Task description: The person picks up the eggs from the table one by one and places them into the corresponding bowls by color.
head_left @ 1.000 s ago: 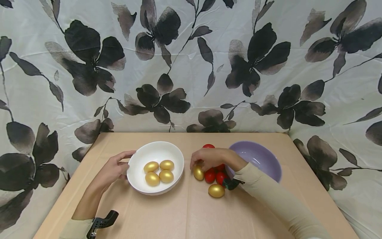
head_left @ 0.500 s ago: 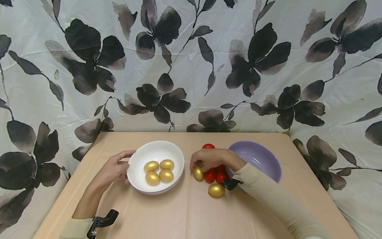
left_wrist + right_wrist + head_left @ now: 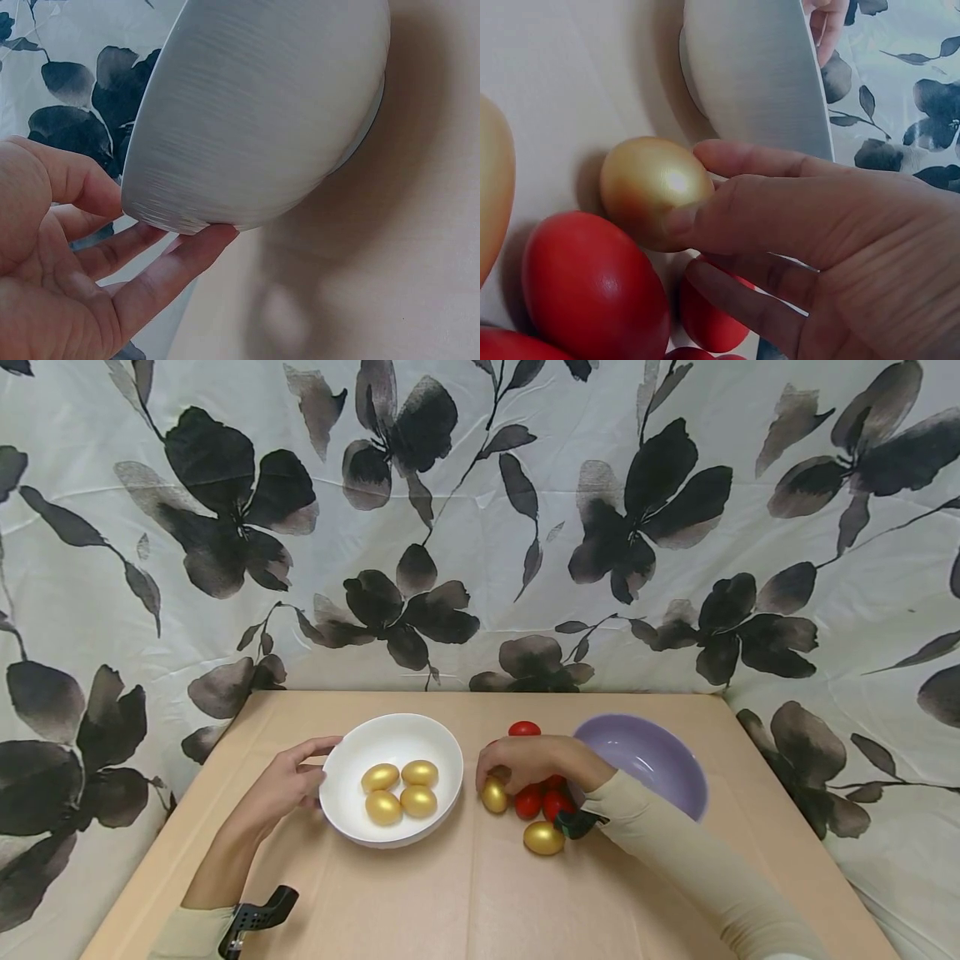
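Observation:
My left hand [image 3: 285, 785] touches the left side of a white bowl [image 3: 390, 739] that holds several golden eggs [image 3: 383, 809]. In the left wrist view, its extended fingers [image 3: 176, 270] lie against the bowl's outer wall. To the bowl's right, my right hand [image 3: 528, 760] pinches a golden egg [image 3: 656, 191] between thumb and fingers, low over the table. Red eggs [image 3: 527, 803] lie beneath and beside that hand, partly hidden by it. Nearer me sits another golden egg [image 3: 543, 839].
A purple bowl [image 3: 645, 752] stands at the right, partly covered by my right arm; its visible inside holds nothing. One red egg [image 3: 523, 727] lies behind my right hand. The wooden table [image 3: 390, 902] ends at a floral cloth [image 3: 480, 527].
My right hand and the golden egg in its fingers have shifted very slightly to the left. The left hand and white bowl stay in place.

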Action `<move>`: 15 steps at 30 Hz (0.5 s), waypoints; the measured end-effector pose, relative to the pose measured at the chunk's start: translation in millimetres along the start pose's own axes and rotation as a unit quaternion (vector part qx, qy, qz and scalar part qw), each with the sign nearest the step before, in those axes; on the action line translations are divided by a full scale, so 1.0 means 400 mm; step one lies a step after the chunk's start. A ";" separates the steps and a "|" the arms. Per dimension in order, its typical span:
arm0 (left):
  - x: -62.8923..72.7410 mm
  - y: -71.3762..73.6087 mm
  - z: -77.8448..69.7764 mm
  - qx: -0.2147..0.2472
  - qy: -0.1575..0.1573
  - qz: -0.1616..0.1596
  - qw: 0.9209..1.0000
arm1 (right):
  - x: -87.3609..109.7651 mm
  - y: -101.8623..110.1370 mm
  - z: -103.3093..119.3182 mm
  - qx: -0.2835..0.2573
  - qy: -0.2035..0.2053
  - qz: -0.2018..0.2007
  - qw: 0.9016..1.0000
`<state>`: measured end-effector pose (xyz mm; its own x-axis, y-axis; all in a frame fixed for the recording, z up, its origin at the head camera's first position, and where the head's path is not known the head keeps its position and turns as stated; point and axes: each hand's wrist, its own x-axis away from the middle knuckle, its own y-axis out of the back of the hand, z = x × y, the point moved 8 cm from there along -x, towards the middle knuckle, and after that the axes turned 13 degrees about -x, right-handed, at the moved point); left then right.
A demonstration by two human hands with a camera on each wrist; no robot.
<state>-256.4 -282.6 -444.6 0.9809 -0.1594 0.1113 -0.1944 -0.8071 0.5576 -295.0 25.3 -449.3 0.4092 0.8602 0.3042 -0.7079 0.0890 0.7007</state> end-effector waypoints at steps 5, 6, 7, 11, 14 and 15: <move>0.000 0.001 -0.002 0.006 -0.003 0.000 1.000 | -0.007 -0.004 0.001 0.005 0.004 0.004 1.000; 0.000 0.001 -0.002 0.006 -0.004 0.000 1.000 | -0.009 -0.005 0.001 0.005 0.004 0.005 1.000; 0.000 0.001 -0.002 0.005 -0.004 0.000 1.000 | -0.010 -0.006 0.001 0.003 0.003 0.005 1.000; 0.000 0.000 -0.001 -0.005 0.001 0.001 1.000 | -0.014 -0.010 0.000 0.005 -0.003 0.010 1.000; 0.000 -0.001 0.002 -0.011 0.007 0.003 1.000 | -0.016 -0.012 0.000 0.008 -0.009 0.013 1.000; 0.001 -0.001 0.002 -0.011 0.007 0.003 1.000 | -0.017 -0.012 0.001 0.009 -0.011 0.014 1.000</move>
<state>-256.2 -282.9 -445.4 0.9798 -0.1551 0.1266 -0.1999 -0.7931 0.5753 -294.1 19.0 -454.6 0.4030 0.8506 0.3378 -0.7087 0.0565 0.7032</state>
